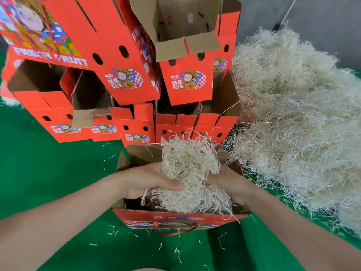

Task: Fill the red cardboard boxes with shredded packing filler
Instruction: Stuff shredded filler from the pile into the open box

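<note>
An open red cardboard box [175,220] stands on the green cloth right in front of me, its brown inside showing. A wad of pale shredded filler [189,165] sits in its opening and rises above the rim. My left hand [148,180] grips the wad from the left, fingers curled into the strands. My right hand [232,184] holds it from the right, partly buried in the shreds. A large heap of the same filler [293,114] lies to the right of the box.
Several red printed boxes [125,79] are stacked in tiers behind the near box, some with flaps open. A green cloth [48,169] covers the floor, with loose shreds scattered on it. A grey wall [322,20] stands behind the heap.
</note>
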